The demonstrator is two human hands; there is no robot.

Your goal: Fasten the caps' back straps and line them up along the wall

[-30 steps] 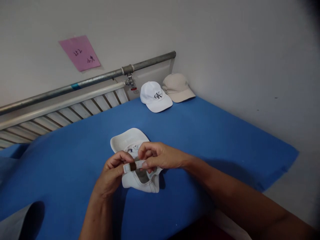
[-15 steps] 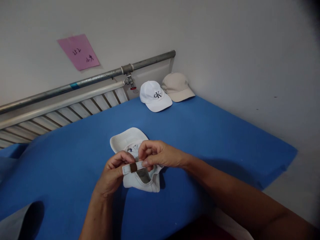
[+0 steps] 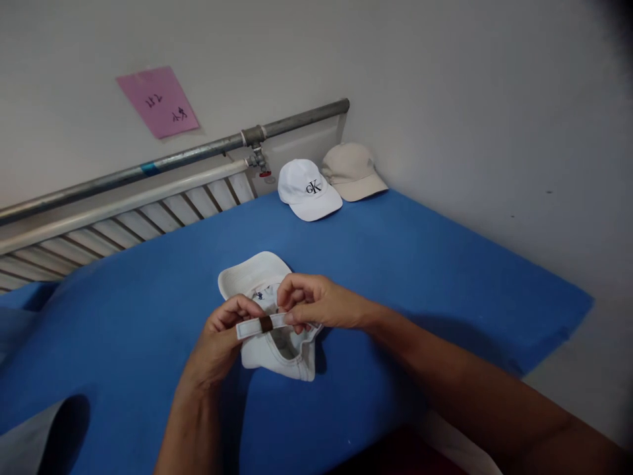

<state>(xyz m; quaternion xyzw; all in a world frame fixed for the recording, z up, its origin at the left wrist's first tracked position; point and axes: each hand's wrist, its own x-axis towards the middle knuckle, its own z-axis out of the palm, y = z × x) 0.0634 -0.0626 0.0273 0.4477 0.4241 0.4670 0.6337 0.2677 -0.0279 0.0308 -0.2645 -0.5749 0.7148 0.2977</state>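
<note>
A white baseball cap point(image 3: 254, 274) rests on the blue table, its brim pointing away from me and its inside partly showing. Its back strap point(image 3: 250, 328) is stretched between my two hands and passes through a brown keeper loop point(image 3: 266, 324). My left hand point(image 3: 217, 340) pinches the strap by its free end, thumb and fingers closed. On the other side of the loop, my right hand point(image 3: 316, 305) grips the strap between thumb and fingers. A small dark emblem point(image 3: 260, 294) shows just past my fingers. My right hand hides part of the cap.
A white cap with black letters point(image 3: 309, 191) and a beige cap point(image 3: 353, 173) sit side by side at the far corner of the blue table point(image 3: 173, 290). Behind stand a radiator point(image 3: 148, 221) and a metal pipe point(image 3: 198, 155). A pink paper point(image 3: 158, 102) hangs on the wall.
A longer stretch of strap now sticks out to the left of the brown loop. My left hand has shifted slightly left; my right hand has barely moved.
</note>
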